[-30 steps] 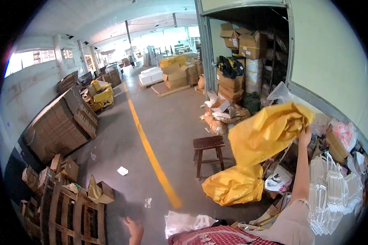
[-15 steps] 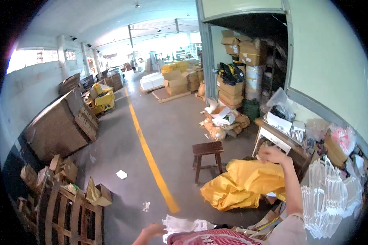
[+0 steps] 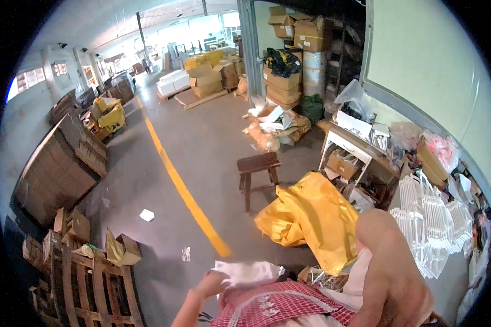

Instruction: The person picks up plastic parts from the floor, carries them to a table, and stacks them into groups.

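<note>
At the lower middle, my left hand (image 3: 211,284) is curled at the left edge of a crumpled white item (image 3: 248,273), perhaps cloth or plastic, beside a red checked apron (image 3: 273,305). Blur softens the fingers, but they look closed on its edge. My right arm is bent, its elbow beside a large yellow plastic sack (image 3: 316,218). The right hand (image 3: 395,302) is close to the camera at the lower right, its fingers too unclear to read. Beyond that arm lies a stack of white plastic hangers (image 3: 433,223).
A wooden stool (image 3: 258,163) stands behind the sack. To the right are a cluttered table (image 3: 360,139) and loose bags. A wooden pallet (image 3: 95,283) and open cartons (image 3: 123,249) sit at the left. A yellow floor line (image 3: 174,177) runs away from me.
My right hand has left the yellow sack and come back close to the camera, its elbow now bent. The sack's shape has changed. My left hand has risen slightly, and the view has shifted right.
</note>
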A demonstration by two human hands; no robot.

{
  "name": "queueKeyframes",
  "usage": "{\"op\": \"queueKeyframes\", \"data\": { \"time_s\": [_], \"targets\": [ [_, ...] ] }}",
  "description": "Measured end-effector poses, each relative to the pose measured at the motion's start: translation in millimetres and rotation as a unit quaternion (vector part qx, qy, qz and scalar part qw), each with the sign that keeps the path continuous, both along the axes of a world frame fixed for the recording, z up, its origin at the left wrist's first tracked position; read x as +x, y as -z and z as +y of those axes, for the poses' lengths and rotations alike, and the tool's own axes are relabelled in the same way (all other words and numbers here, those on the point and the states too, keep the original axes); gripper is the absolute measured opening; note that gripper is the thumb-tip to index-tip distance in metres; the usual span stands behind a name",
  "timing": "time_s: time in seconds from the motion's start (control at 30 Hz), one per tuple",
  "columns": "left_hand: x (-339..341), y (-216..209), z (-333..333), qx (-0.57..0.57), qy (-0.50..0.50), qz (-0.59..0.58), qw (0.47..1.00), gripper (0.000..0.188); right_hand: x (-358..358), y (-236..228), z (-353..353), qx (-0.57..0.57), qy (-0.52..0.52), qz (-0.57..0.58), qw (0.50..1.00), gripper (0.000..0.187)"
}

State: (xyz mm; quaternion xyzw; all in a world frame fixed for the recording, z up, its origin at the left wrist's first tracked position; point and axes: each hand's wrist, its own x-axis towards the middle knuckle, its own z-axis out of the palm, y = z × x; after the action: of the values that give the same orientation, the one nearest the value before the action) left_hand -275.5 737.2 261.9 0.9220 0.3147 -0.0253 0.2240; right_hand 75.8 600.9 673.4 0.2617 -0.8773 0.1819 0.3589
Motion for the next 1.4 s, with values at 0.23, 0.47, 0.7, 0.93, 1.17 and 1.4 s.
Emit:
{"op": "queueKeyframes", "data": {
  "time_s": [0.23,0.47,0.7,0.93,1.17,1.4],
  "targets": [
    [-11,-159,38,-0.218,-0.180,-0.365,0.887,0.044,-57,-14,36,-0.041,-0.193,-0.129,0.972,0.013],
    [-62,-317,39,-0.421,0.357,-0.708,0.440,0.106,-145,1,41,-0.299,-0.077,0.014,0.951,0.035],
    [-94,-174,66,-0.481,-0.144,-0.695,0.515,0.105,-220,47,98,-0.365,-0.163,-0.012,0.916,0.042],
    [-123,141,-78,-0.416,-0.383,-0.047,0.823,0.059,-191,145,158,-0.599,-0.104,-0.082,0.789,0.026],
    [-110,206,-205,-0.394,-0.128,0.062,0.908,0.043,-159,552,110,-0.753,0.531,-0.180,0.345,0.013],
    [-127,411,-162,-0.483,-0.567,-0.039,0.666,0.042,-174,721,13,-0.636,0.586,-0.368,0.341,0.028]
  ]
}}
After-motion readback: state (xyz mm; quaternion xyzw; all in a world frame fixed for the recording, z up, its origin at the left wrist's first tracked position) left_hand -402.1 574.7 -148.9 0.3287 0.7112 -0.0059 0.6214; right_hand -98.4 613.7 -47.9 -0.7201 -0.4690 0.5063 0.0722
